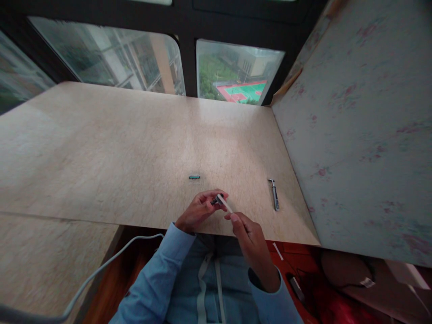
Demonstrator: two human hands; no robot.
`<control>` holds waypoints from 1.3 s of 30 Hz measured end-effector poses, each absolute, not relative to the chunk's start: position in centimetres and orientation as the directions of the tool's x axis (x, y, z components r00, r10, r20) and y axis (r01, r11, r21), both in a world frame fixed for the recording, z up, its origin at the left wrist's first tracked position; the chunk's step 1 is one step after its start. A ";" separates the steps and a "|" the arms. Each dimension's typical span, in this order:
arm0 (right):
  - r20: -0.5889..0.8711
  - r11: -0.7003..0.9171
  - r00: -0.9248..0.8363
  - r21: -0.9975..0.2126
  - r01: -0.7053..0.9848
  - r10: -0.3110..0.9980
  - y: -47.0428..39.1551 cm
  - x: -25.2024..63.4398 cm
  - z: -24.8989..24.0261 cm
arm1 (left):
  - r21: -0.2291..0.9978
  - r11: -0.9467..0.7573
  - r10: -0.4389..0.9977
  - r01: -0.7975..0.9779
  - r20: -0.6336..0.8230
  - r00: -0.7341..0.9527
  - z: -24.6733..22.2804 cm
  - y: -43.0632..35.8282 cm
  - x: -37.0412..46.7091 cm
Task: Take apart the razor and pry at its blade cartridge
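Observation:
Near the table's front edge, my left hand [199, 210] pinches a small dark piece [214, 201] that looks like a razor cartridge. My right hand [248, 231] grips a slim white stick [227, 205] between thumb and fingers. The far end of this stick touches or overlaps the dark piece; its exact kind is too small to make out. A teal and black razor cartridge [194, 177] lies on the table just beyond my left hand. Off to the right rests a grey and black razor [275, 196], its narrow head pointing away from me.
The pale marbled tabletop [118, 148] runs back to dark-framed windows [191, 58]. A floral-papered wall [354, 148] bounds it on the right. At lower left, a grey cable [91, 274] loops past the table edge. Assorted items lie below on the red surface [293, 249].

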State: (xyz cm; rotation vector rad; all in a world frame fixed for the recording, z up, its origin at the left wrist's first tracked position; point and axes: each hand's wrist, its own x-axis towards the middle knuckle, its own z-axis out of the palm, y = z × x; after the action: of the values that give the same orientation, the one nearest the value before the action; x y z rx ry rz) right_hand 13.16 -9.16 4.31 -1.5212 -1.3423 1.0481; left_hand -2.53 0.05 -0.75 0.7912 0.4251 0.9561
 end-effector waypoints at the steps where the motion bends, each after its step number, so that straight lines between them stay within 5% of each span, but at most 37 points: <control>1: -0.032 -0.068 0.116 -0.944 0.323 0.993 -9.2 13.2 4.4 | 0.751 0.337 0.854 -0.568 0.011 0.520 -0.8 0.1 -2.5; 9: 0.032 0.025 0.011 -0.928 0.372 0.999 -9.2 13.0 4.4 | 0.754 0.378 0.872 -0.537 -0.095 0.480 -1.1 -0.1 -2.5; 15: 0.049 -0.007 0.136 -0.923 0.384 0.989 -9.0 13.1 4.6 | 0.765 0.343 0.879 -0.545 -0.056 0.474 -0.8 -0.1 -2.5; 21: 0.027 0.010 0.049 -0.948 0.317 0.998 -9.0 13.1 4.4 | 0.746 0.377 0.870 -0.549 -0.082 0.486 -1.2 -0.1 -2.6; 39: 0.045 -0.015 0.165 -0.939 0.342 0.985 -8.8 13.5 4.2 | 0.734 0.363 0.857 -0.574 -0.021 0.515 -0.5 0.0 -2.4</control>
State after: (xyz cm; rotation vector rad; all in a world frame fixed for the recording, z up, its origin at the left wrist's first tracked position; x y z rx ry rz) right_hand 13.53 -8.82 4.18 -1.5238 -1.3314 0.8824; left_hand -2.36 0.03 -0.51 0.7377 0.4408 0.9602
